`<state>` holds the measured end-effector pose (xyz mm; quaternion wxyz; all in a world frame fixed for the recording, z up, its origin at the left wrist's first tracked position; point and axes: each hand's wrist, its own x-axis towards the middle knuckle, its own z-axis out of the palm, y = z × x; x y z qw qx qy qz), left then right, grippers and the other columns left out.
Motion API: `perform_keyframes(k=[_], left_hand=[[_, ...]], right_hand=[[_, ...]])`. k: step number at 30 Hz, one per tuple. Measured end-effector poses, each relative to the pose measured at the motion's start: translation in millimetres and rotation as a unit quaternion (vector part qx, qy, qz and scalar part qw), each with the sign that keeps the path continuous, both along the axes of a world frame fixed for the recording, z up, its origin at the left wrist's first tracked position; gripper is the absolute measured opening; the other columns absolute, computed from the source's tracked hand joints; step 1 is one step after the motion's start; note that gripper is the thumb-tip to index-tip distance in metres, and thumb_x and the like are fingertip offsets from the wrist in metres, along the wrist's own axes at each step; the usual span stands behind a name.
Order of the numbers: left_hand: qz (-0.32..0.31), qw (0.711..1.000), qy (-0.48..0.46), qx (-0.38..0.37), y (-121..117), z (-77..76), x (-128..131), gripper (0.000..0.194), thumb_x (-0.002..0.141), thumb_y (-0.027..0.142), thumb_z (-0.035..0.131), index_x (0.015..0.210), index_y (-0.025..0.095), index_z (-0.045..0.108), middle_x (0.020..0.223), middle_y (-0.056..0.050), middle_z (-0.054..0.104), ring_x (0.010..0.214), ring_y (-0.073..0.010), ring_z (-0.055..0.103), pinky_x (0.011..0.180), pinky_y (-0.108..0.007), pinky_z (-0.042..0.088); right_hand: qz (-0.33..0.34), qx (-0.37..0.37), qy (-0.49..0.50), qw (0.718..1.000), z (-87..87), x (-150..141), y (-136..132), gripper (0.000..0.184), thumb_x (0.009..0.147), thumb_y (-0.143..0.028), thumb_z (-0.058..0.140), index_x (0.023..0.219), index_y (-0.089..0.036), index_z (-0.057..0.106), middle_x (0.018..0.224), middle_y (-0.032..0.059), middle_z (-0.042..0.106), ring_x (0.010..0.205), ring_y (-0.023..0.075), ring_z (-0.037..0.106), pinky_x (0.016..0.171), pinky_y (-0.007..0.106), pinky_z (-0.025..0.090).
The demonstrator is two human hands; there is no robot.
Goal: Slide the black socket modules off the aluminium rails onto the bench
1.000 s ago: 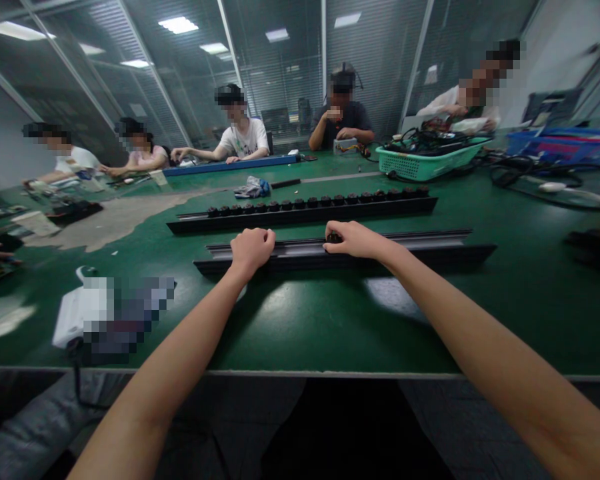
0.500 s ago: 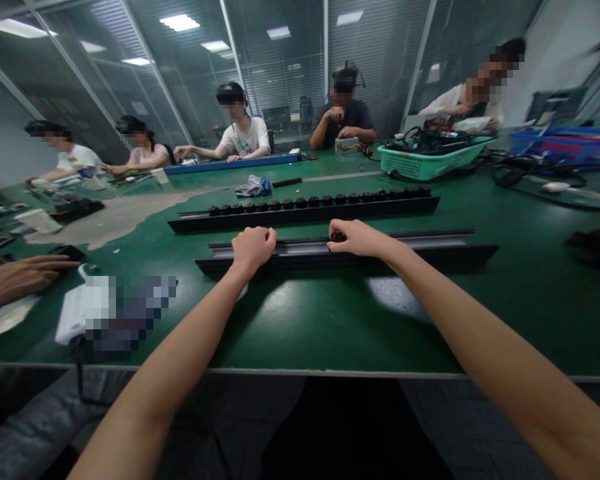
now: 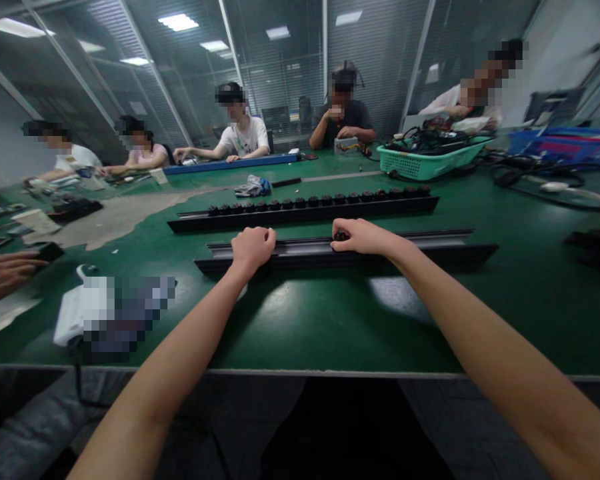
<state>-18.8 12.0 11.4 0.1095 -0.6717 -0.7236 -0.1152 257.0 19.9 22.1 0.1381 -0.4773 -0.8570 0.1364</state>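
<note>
In front of me a long black channel rail [image 3: 430, 252] with a pale inner groove lies across the table. My left hand [image 3: 254, 248] is closed over the rail left of its middle, gripping it. Farther right, my right hand [image 3: 361, 237] pinches a small black round part [image 3: 339, 236] at the groove; the fingers cover most of it. Just behind lies a second black rail [image 3: 300, 212], lined with a row of several black round parts [image 3: 326, 200].
At left are a white box [image 3: 70, 315] with a cable and a co-worker's hand [image 3: 10, 267] by a dark object. A grey-blue glove [image 3: 253, 187] and a green basket [image 3: 415, 164] of cables stand farther back. Several people sit across the table.
My right hand has shifted slightly to the right along the rail with the black round part. My left hand stays put. The co-worker's hand at left has drawn back leftward.
</note>
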Motion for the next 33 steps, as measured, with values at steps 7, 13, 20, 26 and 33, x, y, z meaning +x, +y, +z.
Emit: perform_keyframes(k=[7, 13, 20, 26, 33], left_hand=[[0.001, 1.0, -0.002, 0.001, -1, -0.1, 0, 0.054, 0.099, 0.045, 0.031, 0.096, 0.02, 0.079, 0.097, -0.016, 0.076, 0.095, -0.0338, 0.072, 0.079, -0.038, 0.049], [-0.001, 1.0, -0.001, 0.0, 0, -0.7, 0, 0.055, 0.099, 0.045, 0.031, 0.095, 0.02, 0.079, 0.094, -0.015, 0.076, 0.093, -0.0336, 0.072, 0.078, -0.038, 0.049], [-0.002, 1.0, -0.004, 0.006, 1, -3.2, -2, 0.054, 0.099, 0.045, 0.031, 0.096, 0.02, 0.08, 0.096, -0.016, 0.077, 0.094, -0.0343, 0.072, 0.078, -0.038, 0.049], [0.002, 1.0, 0.011, 0.002, -1, -1.9, 1, 0.056, 0.098, 0.045, 0.03, 0.097, 0.019, 0.08, 0.097, -0.017, 0.077, 0.094, -0.0351, 0.072, 0.076, -0.039, 0.049], [0.0, 1.0, 0.022, -0.011, -2, 1.2, 4, 0.058, 0.099, 0.046, 0.028, 0.098, 0.019, 0.079, 0.098, -0.016, 0.076, 0.094, -0.0346, 0.071, 0.075, -0.037, 0.047]], right_hand=[[-0.001, -0.011, 0.005, 1.0, 2.7, 3, 1, 0.021, 0.083, -0.037, 0.066, 0.097, -0.022, 0.064, 0.087, 0.0022, 0.066, 0.075, 0.0177, 0.056, 0.067, 0.028, 0.036], [-0.004, -0.016, -0.002, 1.0, 2.6, 6, 2, 0.019, 0.081, -0.036, 0.068, 0.093, -0.023, 0.061, 0.084, 0.0014, 0.063, 0.074, 0.0178, 0.055, 0.066, 0.029, 0.035], [0.019, -0.037, -0.022, 0.999, 5.3, 8, 5, 0.022, 0.085, -0.04, 0.065, 0.096, -0.023, 0.056, 0.084, 0.0022, 0.063, 0.077, 0.0198, 0.056, 0.065, 0.029, 0.036], [0.07, -0.032, 0.0, 0.997, -5.0, 21, 5, 0.032, 0.091, -0.049, 0.059, 0.108, -0.022, 0.057, 0.094, 0.0075, 0.068, 0.082, 0.0218, 0.06, 0.071, 0.031, 0.04], [0.055, 0.039, 0.106, 0.992, -26.7, 30, -4, 0.04, 0.092, -0.054, 0.056, 0.107, -0.017, 0.062, 0.092, 0.0079, 0.066, 0.08, 0.0204, 0.057, 0.071, 0.031, 0.037]])
